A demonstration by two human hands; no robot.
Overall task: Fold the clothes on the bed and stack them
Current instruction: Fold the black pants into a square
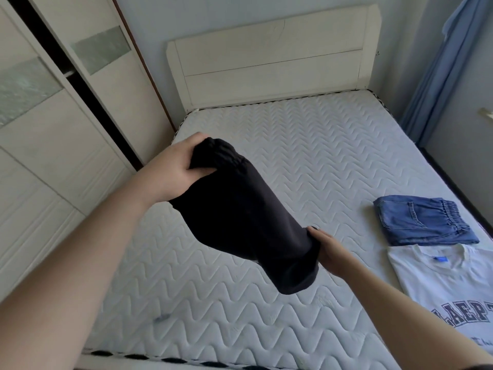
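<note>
Black garment [240, 217]: held in the air above the bed [306, 156], folded lengthwise, gathered elastic waist at the upper end.
Left hand [173, 172]: fingers clenched round the bunched waistband.
Right hand [329, 251]: grips the lower hem end — fingertips hidden behind the cloth.
Handling: judged light, soft and limp; it sags between the grips, so holding both ends keeps the fold.
Mattress: quilted, pale, wavy stitching.
Folded jeans [421, 222]: blue denim, stiffer-looking, flat near the right edge.
White T-shirt [448, 284]: printed lettering, lying just beside the jeans — not stacked yet.
</note>
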